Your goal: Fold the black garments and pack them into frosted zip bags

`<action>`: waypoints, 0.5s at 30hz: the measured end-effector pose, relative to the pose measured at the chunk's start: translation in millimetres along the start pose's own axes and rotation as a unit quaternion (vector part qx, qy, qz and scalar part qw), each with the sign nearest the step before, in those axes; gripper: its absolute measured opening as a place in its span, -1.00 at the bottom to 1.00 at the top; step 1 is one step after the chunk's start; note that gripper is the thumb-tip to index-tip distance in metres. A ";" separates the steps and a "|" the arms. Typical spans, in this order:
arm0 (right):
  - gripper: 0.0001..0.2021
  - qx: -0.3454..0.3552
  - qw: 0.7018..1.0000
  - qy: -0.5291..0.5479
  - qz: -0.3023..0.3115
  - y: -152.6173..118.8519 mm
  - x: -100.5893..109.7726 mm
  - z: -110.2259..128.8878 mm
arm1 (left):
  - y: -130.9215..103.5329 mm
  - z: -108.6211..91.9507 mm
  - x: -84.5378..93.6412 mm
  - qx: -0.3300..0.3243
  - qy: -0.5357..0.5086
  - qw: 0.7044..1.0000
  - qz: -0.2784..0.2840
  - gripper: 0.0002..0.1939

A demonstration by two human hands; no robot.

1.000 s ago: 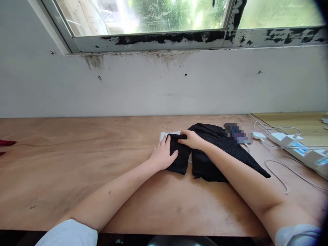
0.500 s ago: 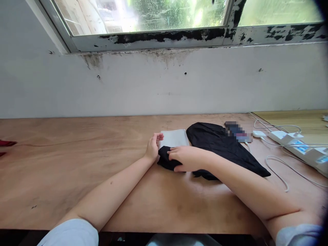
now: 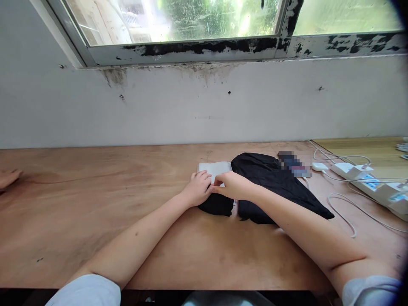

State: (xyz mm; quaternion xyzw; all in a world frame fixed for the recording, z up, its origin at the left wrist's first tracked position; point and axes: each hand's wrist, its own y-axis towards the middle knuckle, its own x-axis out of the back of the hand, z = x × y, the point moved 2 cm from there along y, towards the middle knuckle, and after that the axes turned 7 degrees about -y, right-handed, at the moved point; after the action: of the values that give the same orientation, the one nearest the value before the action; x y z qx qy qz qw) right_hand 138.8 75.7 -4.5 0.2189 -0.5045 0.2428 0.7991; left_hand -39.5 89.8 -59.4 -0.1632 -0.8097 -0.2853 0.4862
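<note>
A white flat rectangular piece lies on the wooden table, with a small black cloth over its near part. My left hand rests on the left side of both, palm down, its fingers extended over the white piece. Beside it, my right hand is bent with thumb and forefinger close together at the cloth's upper edge; whether a bit of cloth is between them is too small to tell. A larger black cloth is spread under and behind my right forearm.
A phone with a cable lies at the large cloth's far edge. White power strips with chargers and loose cables are at the right. Another person's hand shows at the far left edge of the table.
My left hand has moved from the white piece's side onto its top. My right hand has shifted up and right, fingers now pinched. At far left, a person's hand has appeared where red items were.
</note>
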 end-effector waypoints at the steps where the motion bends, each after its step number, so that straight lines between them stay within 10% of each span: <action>1: -0.63 -0.011 0.999 -0.026 -0.018 1.1 -3.0 -1.5 | 1.1 -1.3 2.9 -0.006 -0.003 1.000 -0.008 -0.71; 8: -0.40 -0.030 0.992 0.083 0.092 0.3 -10.2 -2.1 | 2.9 -16.6 29.2 0.003 -0.092 0.995 0.024 -0.60; 15: -0.50 -0.086 0.930 0.306 0.186 -0.7 -13.6 -1.6 | 2.9 -20.1 43.5 0.048 -0.226 0.969 -0.093 -0.51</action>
State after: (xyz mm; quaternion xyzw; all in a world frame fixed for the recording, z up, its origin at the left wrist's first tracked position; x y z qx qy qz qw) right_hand 135.3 73.8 -17.6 -0.0336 -0.2862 0.3975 0.8712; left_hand -44.6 79.0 -12.9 -0.1245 -0.9228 -0.2460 0.2692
